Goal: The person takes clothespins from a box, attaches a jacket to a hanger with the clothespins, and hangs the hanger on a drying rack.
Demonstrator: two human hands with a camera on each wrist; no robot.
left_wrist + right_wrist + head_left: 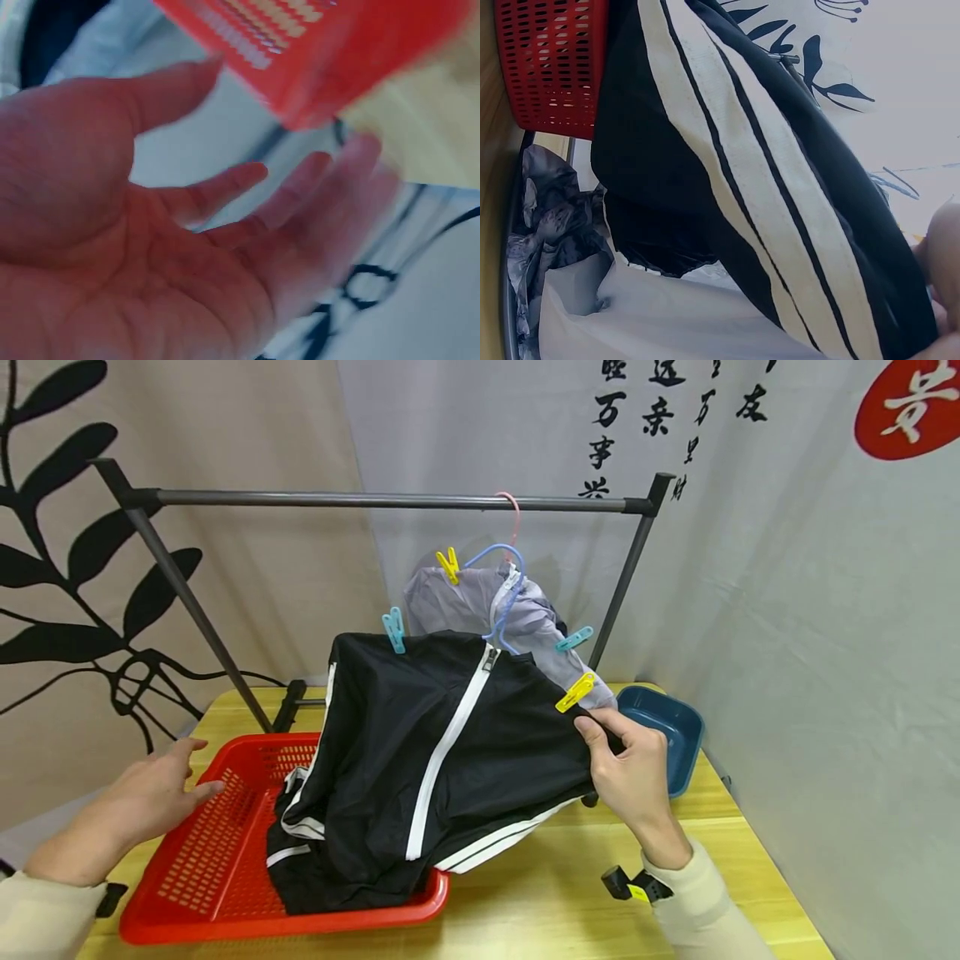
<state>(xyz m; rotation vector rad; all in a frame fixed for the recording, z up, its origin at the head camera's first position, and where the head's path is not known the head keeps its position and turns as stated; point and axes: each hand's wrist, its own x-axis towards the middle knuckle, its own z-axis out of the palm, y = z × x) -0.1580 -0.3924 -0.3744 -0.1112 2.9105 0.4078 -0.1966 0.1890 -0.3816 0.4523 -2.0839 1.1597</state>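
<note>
A black zip-up jacket (pixel 375 727) with a white zip and white stripes hangs from a blue hanger (pixel 504 610), its lower part lying in the red basket (pixel 187 860). A light-blue clothespin (pixel 393 629) is on one shoulder and a yellow clothespin (pixel 575 692) on the other. My right hand (pixel 626 768) pinches the jacket beside the yellow clothespin. In the right wrist view the striped sleeve (pixel 735 150) stretches toward that hand. Beside the basket's left rim, my left hand (pixel 161 789) is held with fingers extended and nothing in it; its palm shows in the left wrist view.
A dark metal rack (pixel 337 500) spans the table (pixel 570 893). Behind the jacket, a grey garment (pixel 457 602) with more clothespins hangs below a pink hook (pixel 514 514). At the right stands a dark-blue basin (pixel 678 735). A printed curtain (pixel 787 610) closes off the back.
</note>
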